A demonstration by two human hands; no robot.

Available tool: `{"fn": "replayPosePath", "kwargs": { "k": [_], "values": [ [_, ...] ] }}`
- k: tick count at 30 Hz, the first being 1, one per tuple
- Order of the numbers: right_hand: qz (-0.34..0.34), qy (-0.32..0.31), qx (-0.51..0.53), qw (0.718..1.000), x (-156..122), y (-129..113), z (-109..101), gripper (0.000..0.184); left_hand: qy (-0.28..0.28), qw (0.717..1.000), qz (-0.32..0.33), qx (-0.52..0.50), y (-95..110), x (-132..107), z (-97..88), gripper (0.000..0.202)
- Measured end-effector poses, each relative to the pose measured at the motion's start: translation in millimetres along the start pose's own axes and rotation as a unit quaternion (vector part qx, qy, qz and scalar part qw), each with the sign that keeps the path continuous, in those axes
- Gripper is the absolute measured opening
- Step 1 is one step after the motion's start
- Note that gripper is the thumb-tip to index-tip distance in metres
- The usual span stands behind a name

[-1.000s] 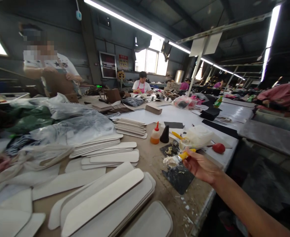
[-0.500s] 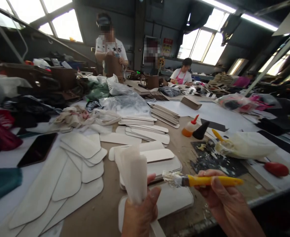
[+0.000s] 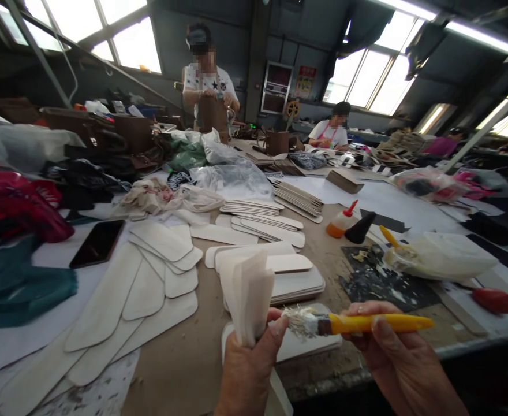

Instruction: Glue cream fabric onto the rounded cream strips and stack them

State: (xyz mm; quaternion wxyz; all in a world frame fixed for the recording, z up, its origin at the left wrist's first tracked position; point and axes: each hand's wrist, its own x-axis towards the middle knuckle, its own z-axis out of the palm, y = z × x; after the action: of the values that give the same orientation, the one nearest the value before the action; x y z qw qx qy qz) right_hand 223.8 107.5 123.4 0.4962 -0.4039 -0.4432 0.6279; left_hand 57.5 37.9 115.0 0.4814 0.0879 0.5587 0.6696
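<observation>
My left hand [image 3: 249, 364] is closed round a folded white piece [image 3: 247, 297] that stands up above its fingers. My right hand [image 3: 392, 364] grips a yellow-handled brush [image 3: 366, 324] held level, its glue-caked bristles pointing left and almost touching the left thumb. Below both hands lie rounded white board pieces [image 3: 280, 277] stacked on the brown table [image 3: 185, 358]. A dark glue-smeared mat [image 3: 384, 280] lies to the right of them.
An orange glue bottle [image 3: 339, 222] and a black cone [image 3: 360, 228] stand behind the mat. A white bag with a second yellow brush [image 3: 440, 257] and a red object [image 3: 494, 300] lie at right. A dark phone [image 3: 97, 243], fabrics and plastic bags crowd the left. Other people work further back.
The view swung left and down from the mat. My left hand came into view holding the white piece, and my right hand brought the brush from the mat across to it.
</observation>
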Motion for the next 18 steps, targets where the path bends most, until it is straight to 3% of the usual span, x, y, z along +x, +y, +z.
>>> {"fn": "replayPosePath", "kwargs": {
  "k": [7,13,18],
  "values": [
    [0.022,0.064,0.036,0.997,-6,-5,5,0.027,-0.012,0.999,0.033,0.01,-7,1,-10.5,0.048],
    [0.065,0.052,0.095,0.992,-10,-1,7,0.025,-0.06,0.998,-0.01,-0.017,-9,-6,-11.9,0.071],
    [0.122,0.064,0.127,0.982,-15,3,7,0.026,-0.06,0.998,0.004,0.012,-10,-11,-12.6,0.058]
  ]
}}
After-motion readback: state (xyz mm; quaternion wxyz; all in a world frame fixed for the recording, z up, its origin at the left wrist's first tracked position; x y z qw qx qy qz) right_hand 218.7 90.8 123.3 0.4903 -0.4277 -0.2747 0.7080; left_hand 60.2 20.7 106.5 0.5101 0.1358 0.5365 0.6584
